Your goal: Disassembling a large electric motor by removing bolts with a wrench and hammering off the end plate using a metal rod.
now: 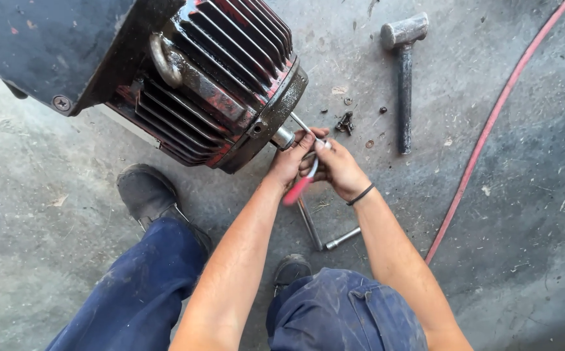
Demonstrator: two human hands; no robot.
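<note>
While both my hands work at the motor's end rim, they share one tool point(306, 170): a thin metal shank with a red grip, its tip running up to the bolt point(285, 138) that sticks out of the rim just at my knuckles. My left hand point(290, 160) is clenched around the shank close to the bolt, and the red grip pokes out below it. My right hand point(336, 168) is closed over the same tool from the other side, touching the left, with a black band on its wrist. The motor point(221, 84) lies on the concrete floor point(48, 260), dark and finned, with worn red paint and a lifting ring on top; a dark sheet-metal cover sits at its far end. Under my forearms an L-shaped wrench point(316, 233) lies on the floor. A few small dark bolts or nuts point(345, 122) are scattered near the rim, just beyond my hands. Farther out lies a hammer point(404, 71), head away from me, and well to the right a red hose point(490, 127) crosses the floor. My boots and blue trousers fill the near edge.
</note>
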